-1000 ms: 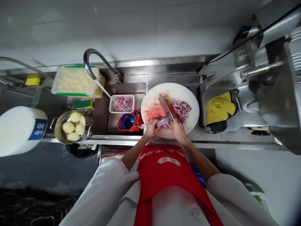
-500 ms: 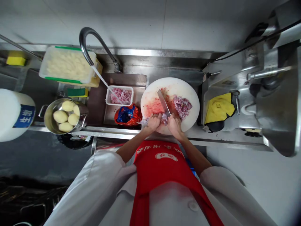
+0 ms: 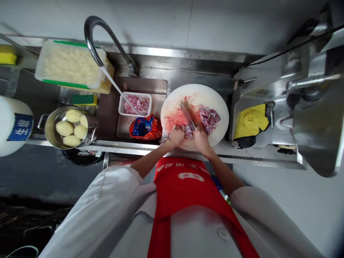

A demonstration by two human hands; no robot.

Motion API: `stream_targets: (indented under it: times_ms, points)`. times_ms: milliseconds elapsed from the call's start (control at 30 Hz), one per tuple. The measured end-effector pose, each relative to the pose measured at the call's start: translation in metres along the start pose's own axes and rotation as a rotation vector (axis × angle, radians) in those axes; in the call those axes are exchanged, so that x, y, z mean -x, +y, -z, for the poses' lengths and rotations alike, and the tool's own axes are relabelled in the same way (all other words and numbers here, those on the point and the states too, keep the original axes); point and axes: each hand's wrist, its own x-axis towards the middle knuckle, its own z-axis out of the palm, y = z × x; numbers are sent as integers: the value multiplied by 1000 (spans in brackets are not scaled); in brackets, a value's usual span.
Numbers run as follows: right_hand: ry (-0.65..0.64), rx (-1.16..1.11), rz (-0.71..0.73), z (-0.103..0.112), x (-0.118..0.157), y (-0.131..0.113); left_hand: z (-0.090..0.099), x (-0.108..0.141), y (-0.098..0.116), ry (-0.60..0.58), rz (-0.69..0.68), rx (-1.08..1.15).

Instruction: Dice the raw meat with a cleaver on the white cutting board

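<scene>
On the round white cutting board (image 3: 217,138), stained red on its left half, my right hand (image 3: 200,139) is closed round the handle of a knife (image 3: 187,114). The blade points up and to the left. My left hand (image 3: 176,135) presses with bent fingers on pale pinkish meat (image 3: 189,132) at the board's near edge, left of the knife. Beside the blade, to the right, lies a heap of reddish-purple meat pieces (image 3: 209,119). The knife's lower edge meets the meat between my hands.
Water runs from a curved faucet (image 3: 107,32) into a white basket (image 3: 120,107) of pink meat in the sink. A red bag (image 3: 154,129), a pot (image 3: 48,130) of peeled potatoes and a yellow cloth (image 3: 249,121) sit around.
The whole view has shifted slightly. Both hands stay at the board's near edge, the left still on the meat and the right still on the knife.
</scene>
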Motion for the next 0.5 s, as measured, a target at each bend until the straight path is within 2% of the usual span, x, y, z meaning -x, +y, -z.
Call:
stream_targets:
  times_ms: [100, 233, 300, 400, 467, 500]
  points:
    - [28, -12, 1, 0, -4, 14, 3, 6, -6, 11, -28, -131]
    - [26, 3, 19, 10, 6, 24, 2, 15, -7, 43, -15, -136]
    - [39, 10, 10, 20, 11, 18, 3, 17, -7, 60, 13, -97]
    - [172, 3, -27, 33, 17, 3, 5, 21, -6, 66, 44, -55]
    - [237, -14, -33, 32, 18, -6, 5, 23, -5, 64, 54, -49]
    - [219, -18, -38, 28, 17, -9, 5, 23, -4, 63, 55, -47]
